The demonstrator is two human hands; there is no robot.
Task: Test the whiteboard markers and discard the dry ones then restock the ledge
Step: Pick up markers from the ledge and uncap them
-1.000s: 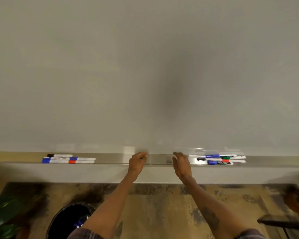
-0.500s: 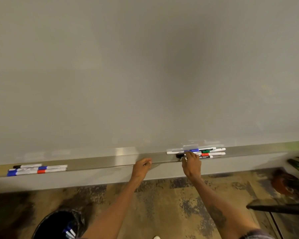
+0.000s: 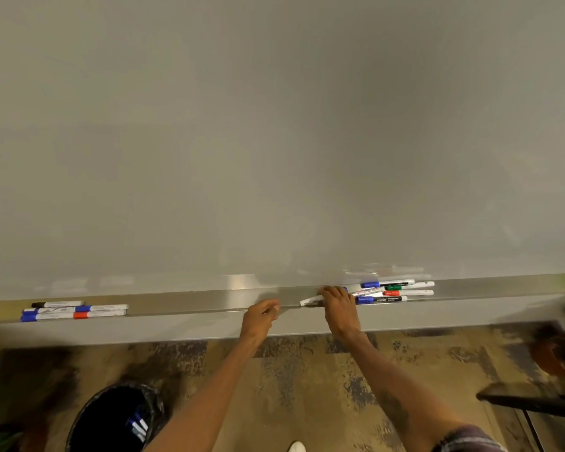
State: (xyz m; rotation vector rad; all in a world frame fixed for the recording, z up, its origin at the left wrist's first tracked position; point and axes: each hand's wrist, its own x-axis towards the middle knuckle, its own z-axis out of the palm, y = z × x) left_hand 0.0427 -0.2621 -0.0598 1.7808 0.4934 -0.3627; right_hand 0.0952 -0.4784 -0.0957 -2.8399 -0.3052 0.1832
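You are closing your right hand (image 3: 340, 308) over a white-barrelled marker (image 3: 310, 300). Fingers and thumb are curling round its right end, while the rest of the barrel is sticking out to the left and lying at a slant on the ledge (image 3: 193, 301). It is sitting at the left edge of the cluster of markers (image 3: 393, 291), so you are probably working through that pile from its near end, where one pen comes free without scattering the rest. The cluster, with blue, green and red caps, is lying just right of your hand, the pens touching and crossing one another.

Your left hand (image 3: 260, 318) is waiting at the ledge's front lip with its fingers curled in. The picture does not show whether they are hooking the lip or only resting there. It is near enough to pull the cap off once the marker comes up.

Well apart, at the far left of the ledge, the left group of markers (image 3: 74, 310) is lying in tidy rows, which looks like a separate sorted batch. The whiteboard (image 3: 274, 141) above is showing no marks. Below your left arm the bin (image 3: 88, 402) is standing on the floor within dropping reach, with a few discarded markers (image 3: 138, 425) lying inside it.
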